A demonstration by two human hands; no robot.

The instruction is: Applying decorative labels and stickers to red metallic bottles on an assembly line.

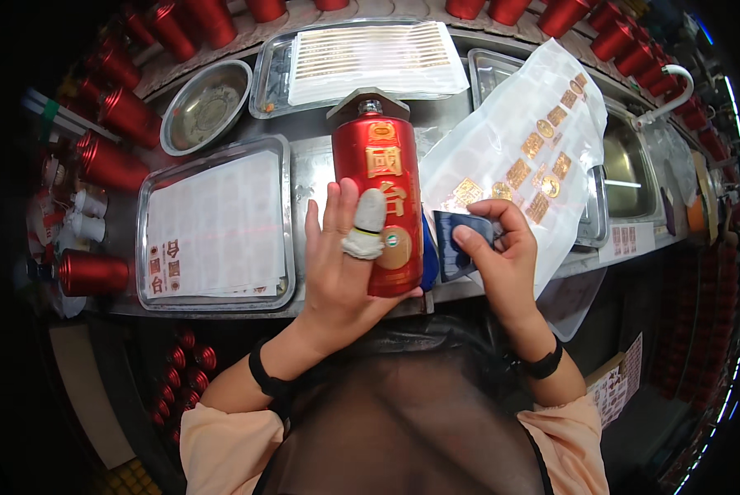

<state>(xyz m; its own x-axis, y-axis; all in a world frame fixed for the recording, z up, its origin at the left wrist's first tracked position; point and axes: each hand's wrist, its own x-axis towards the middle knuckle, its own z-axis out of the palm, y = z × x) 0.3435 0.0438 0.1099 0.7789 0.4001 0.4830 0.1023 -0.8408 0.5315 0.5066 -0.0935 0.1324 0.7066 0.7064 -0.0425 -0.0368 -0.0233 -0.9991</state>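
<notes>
Item in hand: a red bottle (380, 202) with gold markings and a round label low on its front; we hold it near upright over the front edge of the steel counter (308, 161), its neck pointing away from us.
Left hand (341, 264): our fingers are wrapped round the bottle's lower left side, gripping it; one finger wears a white finger cot (370, 219) and lies flat across the red face.
Right hand (502, 252): our fingers are closed in a pinch on a small dark blue pad (461, 239), held just beside the bottle's right flank.
Label stock: a white backing sheet of gold stickers (522, 157) lies to the right, partly draped over a tray; a second striped sheet (374, 54) sits in the far tray.
Left tray (213, 223): holds a nearly spent sheet, with a few stickers left at its lower corner.
Surroundings: a steel bowl (205, 103) is beyond the left tray; rows of red bottles (106, 157) lie round the counter's rim.
Risk, slip: we judge the glossy bottle could turn or slide in a one-handed grip if the pad presses hard from the right.
Risk, label: rubbing off-centre could crease or shift the round label.
Risk, knock: the bottle's neck is close to the far tray, so tipping forward could strike it.
Risk, sheet: the loose sticker sheet hangs near our right wrist and could be dragged off.
</notes>
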